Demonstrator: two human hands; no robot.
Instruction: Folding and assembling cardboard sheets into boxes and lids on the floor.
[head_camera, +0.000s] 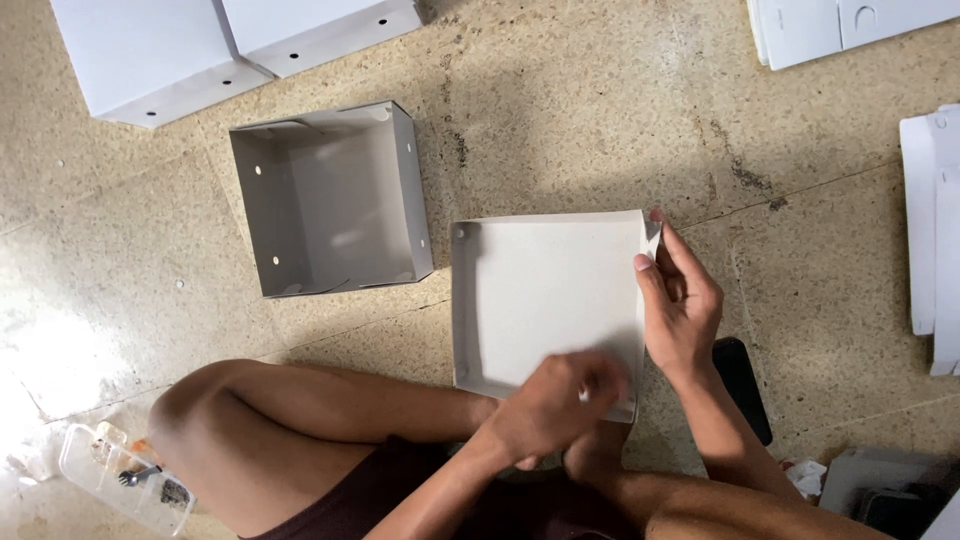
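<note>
Tray (545, 295) lies flat on floor (560, 120), open side up, nothing inside, long axis front-back. I see right hand (680, 305) pinching its far-right corner, left hand (555, 405) gripping near edge. Box (330, 200) alongside: nothing inside.

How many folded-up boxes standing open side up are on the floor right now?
2. One finished open box sits on the floor at upper left; one shallow box is held by the left hand and right hand. Closed white boxes at top aren't counted.

Single head view: you look steeply down from your own head at the floor (560, 110), close in, your knee (200, 400) at seven o'clock, hands just below centre.
</note>
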